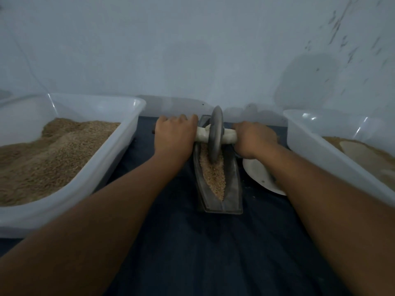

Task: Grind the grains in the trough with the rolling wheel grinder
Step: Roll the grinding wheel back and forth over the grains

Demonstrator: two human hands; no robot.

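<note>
We grasp the axle (229,135) with both hands (174,133) (253,138), fingers clenched; wheel (215,135) stands in the grain-filled trough (232,193).

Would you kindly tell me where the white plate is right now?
In the head view, the white plate lies on the dark cloth, right of the trough, partly under the right forearm.

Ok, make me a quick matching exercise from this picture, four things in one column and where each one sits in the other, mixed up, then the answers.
Things:
1. grinding wheel
2. white plate
3. full tub of grain
4. left hand

Places:
A. far left of the cloth
B. standing in the trough
C. gripping the axle left of the wheel
D. just right of the trough, under the right forearm

Pairs: 1-B, 2-D, 3-A, 4-C
</note>
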